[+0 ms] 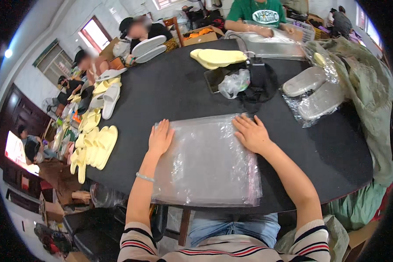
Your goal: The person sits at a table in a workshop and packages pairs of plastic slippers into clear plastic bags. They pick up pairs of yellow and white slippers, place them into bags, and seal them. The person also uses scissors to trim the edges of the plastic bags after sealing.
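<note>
A stack of clear plastic bags (205, 161) lies flat on the black table in front of me, its near edge close to the table's rim. My left hand (161, 137) rests flat on the far left corner of the stack, fingers stretched out. Opposite it, my right hand (251, 133) lies flat on the far right corner with its fingers spread. Neither hand grips anything. Beyond the right hand, a crumpled clear bag (234, 84) sits beside a dark flat device (217, 80) and a black box-shaped thing (258, 72) with a cable.
Yellow slippers (101, 146) and grey slippers (111, 100) line the left edge. A yellow pair (217, 58) lies at the back; bagged grey slippers (321, 105) lie right, by a green sack (362, 87). Across the table, a person in green (257, 17) handles clear bags (270, 46).
</note>
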Motion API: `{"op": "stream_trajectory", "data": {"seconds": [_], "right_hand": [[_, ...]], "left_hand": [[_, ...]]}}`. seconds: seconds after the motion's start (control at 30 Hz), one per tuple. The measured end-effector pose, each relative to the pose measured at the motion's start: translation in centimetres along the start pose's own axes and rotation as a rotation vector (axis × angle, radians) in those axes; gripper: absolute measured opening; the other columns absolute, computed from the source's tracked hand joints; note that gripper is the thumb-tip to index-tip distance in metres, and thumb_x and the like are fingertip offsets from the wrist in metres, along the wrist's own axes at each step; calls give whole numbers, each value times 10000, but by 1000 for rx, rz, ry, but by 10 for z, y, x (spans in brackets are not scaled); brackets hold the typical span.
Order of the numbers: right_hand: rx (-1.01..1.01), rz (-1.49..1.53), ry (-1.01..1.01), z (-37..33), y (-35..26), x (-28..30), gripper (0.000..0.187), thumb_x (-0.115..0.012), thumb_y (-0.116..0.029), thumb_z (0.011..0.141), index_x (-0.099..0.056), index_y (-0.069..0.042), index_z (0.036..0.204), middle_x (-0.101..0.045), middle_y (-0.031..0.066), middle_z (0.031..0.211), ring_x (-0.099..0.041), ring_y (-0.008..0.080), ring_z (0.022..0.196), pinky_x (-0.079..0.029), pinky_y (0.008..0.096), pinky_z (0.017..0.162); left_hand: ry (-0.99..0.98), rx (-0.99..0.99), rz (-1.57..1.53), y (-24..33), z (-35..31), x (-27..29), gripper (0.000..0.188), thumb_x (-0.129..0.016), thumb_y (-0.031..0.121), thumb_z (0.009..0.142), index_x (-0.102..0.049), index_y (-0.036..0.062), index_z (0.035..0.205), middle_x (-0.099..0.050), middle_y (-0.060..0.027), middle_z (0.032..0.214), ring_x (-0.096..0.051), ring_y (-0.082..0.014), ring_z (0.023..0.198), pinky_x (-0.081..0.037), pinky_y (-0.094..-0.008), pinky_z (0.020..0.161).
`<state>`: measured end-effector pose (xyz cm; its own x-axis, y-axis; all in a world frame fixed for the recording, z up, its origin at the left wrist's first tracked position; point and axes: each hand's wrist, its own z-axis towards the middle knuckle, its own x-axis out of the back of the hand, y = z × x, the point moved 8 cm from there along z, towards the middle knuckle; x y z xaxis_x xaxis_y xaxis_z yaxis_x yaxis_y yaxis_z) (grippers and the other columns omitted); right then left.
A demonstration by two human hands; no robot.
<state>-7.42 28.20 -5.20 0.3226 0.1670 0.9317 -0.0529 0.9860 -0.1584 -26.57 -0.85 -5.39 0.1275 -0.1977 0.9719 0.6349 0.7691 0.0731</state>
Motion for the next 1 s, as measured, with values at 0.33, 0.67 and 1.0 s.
{"op": "stream_trajectory", "data": {"seconds": [0.33, 0.67, 1.0], "right_hand": [[-64, 205, 305, 0, 51, 42, 503, -656, -224, 811, -545, -103, 1286, -475, 122, 1399, -445, 304, 1288, -352, 472, 1069], [-814, 90, 1531, -174, 299, 168, 823, -815, -164, 625, -440, 27, 1332, -455, 222, 1288, -442, 363, 1176, -317, 440, 1063], [-970, 1079, 1373, -147, 307, 86, 1089, -824, -71, 642, -129, 27, 1476, -387, 215, 1401, -416, 320, 1273, -340, 412, 1065]], "left_hand": [[7, 62, 0, -9, -1, -8, 561, -384, 392, 997, -415, 19, 1415, -379, -161, 1488, -335, -299, 1391, -227, -513, 1131], [15, 96, -86, -5, -2, -5, 543, -378, 384, 999, -445, 23, 1399, -377, -154, 1491, -316, -299, 1401, -195, -491, 1149], [47, 88, -57, -13, -7, -2, 519, -398, 367, 994, -466, 28, 1380, -407, -167, 1465, -354, -313, 1375, -224, -497, 1137]]}}
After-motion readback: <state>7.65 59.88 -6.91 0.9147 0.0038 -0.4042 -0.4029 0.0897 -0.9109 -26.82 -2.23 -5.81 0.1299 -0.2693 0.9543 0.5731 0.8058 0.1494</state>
